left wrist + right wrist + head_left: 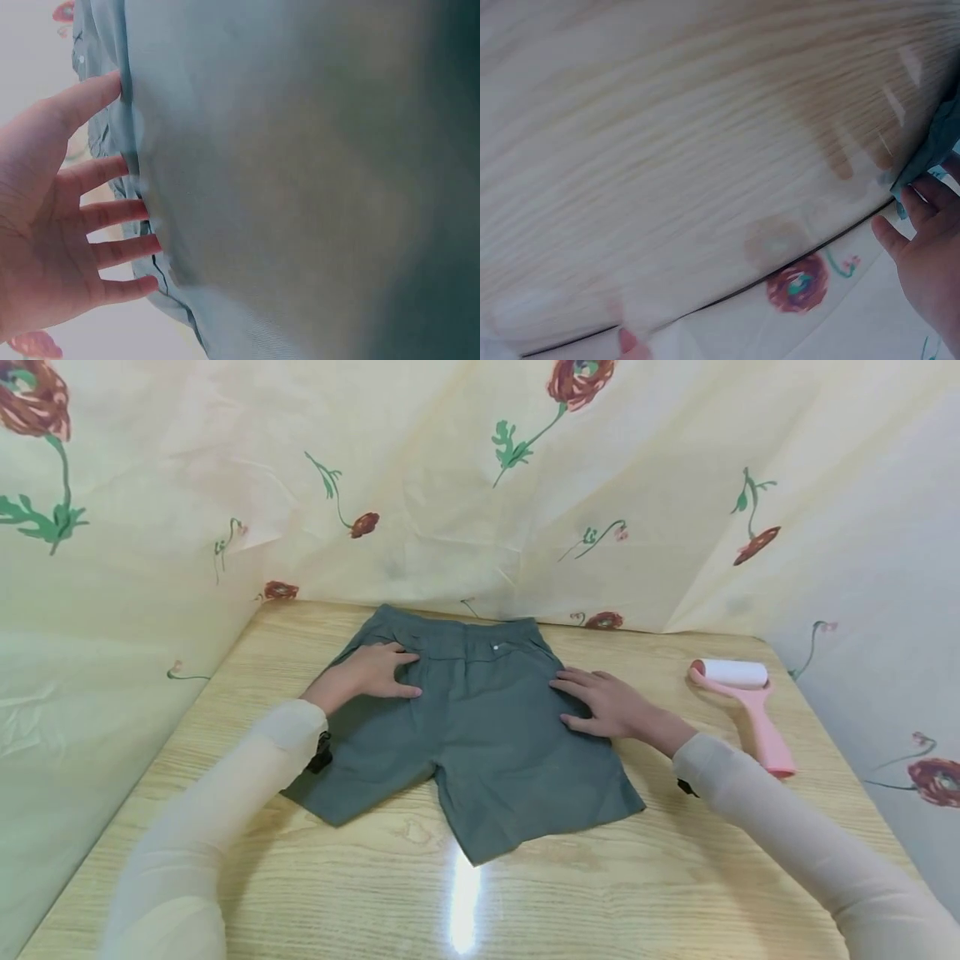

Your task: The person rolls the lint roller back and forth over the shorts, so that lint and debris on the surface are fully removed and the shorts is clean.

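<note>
A pair of dark grey-green shorts [502, 735] lies spread on the wooden table, waistband toward the back wall and legs toward the front. On the upper left part of the shorts rests my left hand [371, 671], fingers spread; in the left wrist view its straight fingertips touch the cloth [225, 165]. My right hand [603, 702] lies at the right side edge of the shorts, its fingers extended over the fabric. The right wrist view shows that hand [930, 247] beside a strip of the dark cloth [934, 146].
A lint roller [761, 718] with a pink handle and white roll lies on the table's right side. Floral curtain-like sheets [450, 485] hang along the back and both sides of the wooden table [360, 893]. A bright light reflection shows near the front.
</note>
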